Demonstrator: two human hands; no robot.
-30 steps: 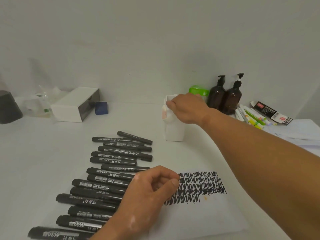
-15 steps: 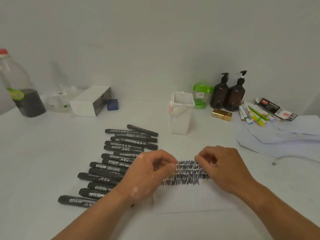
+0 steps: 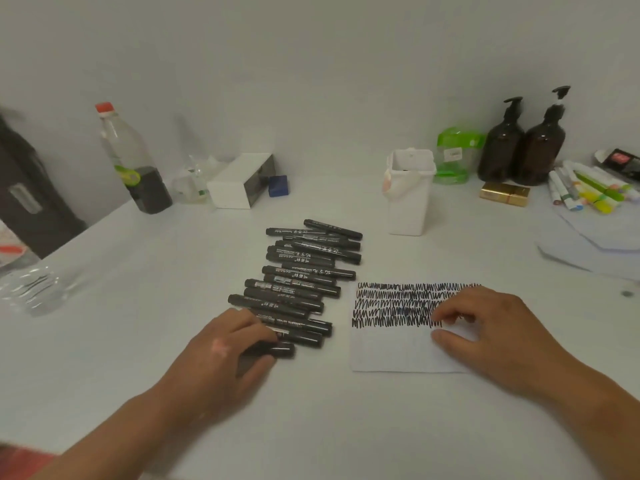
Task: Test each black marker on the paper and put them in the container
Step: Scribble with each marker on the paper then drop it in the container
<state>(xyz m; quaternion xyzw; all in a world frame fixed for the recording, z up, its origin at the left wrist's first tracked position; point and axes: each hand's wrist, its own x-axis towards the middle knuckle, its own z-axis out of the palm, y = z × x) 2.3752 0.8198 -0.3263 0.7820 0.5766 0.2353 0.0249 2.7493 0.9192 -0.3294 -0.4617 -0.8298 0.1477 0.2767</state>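
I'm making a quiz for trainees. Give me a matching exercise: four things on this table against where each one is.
1 white container
2 gold box
3 nearest black marker
4 scribbled paper

A under the right hand
B in front of the brown pump bottles
C held by the left hand
D upright beyond the paper

Pairs: 1-D, 2-B, 3-C, 4-A

Left hand [image 3: 225, 348] round marker [image 3: 282, 350], right hand [image 3: 491, 327] on paper [image 3: 391, 351]

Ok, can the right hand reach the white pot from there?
Probably yes. The right hand rests on the paper, and only bare table lies between it and the white container; the markers lie off to its left.
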